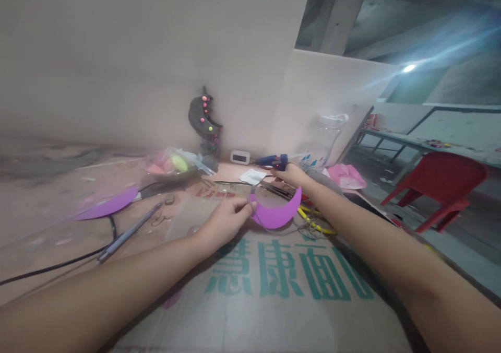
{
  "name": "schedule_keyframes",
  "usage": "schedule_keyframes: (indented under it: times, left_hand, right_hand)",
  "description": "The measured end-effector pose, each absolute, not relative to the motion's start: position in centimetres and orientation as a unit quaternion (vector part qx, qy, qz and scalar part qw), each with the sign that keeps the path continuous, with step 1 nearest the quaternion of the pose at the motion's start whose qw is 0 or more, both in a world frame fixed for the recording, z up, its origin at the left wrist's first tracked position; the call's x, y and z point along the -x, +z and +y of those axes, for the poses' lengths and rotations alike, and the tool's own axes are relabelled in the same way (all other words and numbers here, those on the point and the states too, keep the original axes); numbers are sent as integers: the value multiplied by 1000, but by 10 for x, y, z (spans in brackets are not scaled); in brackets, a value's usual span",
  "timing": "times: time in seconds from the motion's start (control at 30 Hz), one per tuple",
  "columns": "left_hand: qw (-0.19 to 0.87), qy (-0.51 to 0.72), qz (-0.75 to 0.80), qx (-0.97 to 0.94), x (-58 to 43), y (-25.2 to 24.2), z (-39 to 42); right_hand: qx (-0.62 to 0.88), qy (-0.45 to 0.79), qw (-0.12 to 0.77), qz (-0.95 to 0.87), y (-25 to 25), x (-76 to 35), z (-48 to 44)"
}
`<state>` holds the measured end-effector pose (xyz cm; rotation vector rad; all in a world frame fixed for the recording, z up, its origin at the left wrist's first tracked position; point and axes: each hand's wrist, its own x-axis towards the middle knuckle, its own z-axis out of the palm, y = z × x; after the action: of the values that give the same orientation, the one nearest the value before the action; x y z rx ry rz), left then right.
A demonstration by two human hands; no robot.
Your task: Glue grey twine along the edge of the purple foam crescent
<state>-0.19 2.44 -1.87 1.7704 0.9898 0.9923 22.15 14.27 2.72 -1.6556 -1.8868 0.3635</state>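
Observation:
My left hand (227, 220) pinches the left tip of a purple foam crescent (276, 213) that lies over the cardboard sheet (274, 290). My right hand (289, 174) reaches farther back and closes its fingers on the blue glue gun (272, 160) near the wall. A dark crescent ornament with coloured dots (204, 118) stands upright against the back wall.
A purple foam piece (107, 205), a pen-like tool (129, 231) and a black cable (58, 264) lie at left. A clear bag of coloured bits (176, 164), a small white clock (240, 157), a clear plastic jar (326, 139), yellow wire (313, 222). A red chair (438, 186) at right.

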Motion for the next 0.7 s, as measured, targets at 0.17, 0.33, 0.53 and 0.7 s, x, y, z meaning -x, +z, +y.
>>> schedule_keyframes:
  times: [0.17, 0.33, 0.53, 0.7]
  left_hand:
    - [464, 405, 416, -669, 1, -17, 24]
    - [448, 434, 437, -648, 2, -17, 25]
    - [446, 422, 440, -655, 2, -19, 25]
    - [432, 405, 437, -677, 2, -17, 22]
  right_hand:
    - [602, 143, 368, -694, 53, -231, 108]
    - [495, 190, 518, -671, 60, -238, 51]
    - [532, 155, 402, -729, 27, -238, 0]
    - [473, 169, 391, -772, 11, -219, -12]
